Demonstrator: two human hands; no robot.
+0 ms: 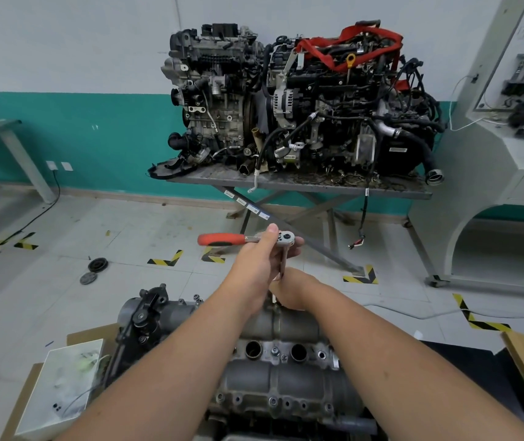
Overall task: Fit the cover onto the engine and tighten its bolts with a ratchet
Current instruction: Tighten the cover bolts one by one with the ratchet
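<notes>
A grey metal cover [286, 323] lies on top of the engine [273, 386] in front of me. A ratchet [222, 239] with a red handle stands above the cover's far edge, its extension bar [283, 264] pointing straight down. My left hand [264, 259] grips the ratchet at its head, thumb on top. My right hand [292, 291] holds the lower end of the extension bar against the cover's far edge; the socket and the bolt under it are hidden by the hand.
Two engines [302, 100] stand on a metal table [299, 184] by the far wall. A white cabinet [493, 154] is at the right. A pulley [98, 265] and a disc [88, 277] lie on the floor. A clear plastic bag [63, 383] rests on cardboard at the left.
</notes>
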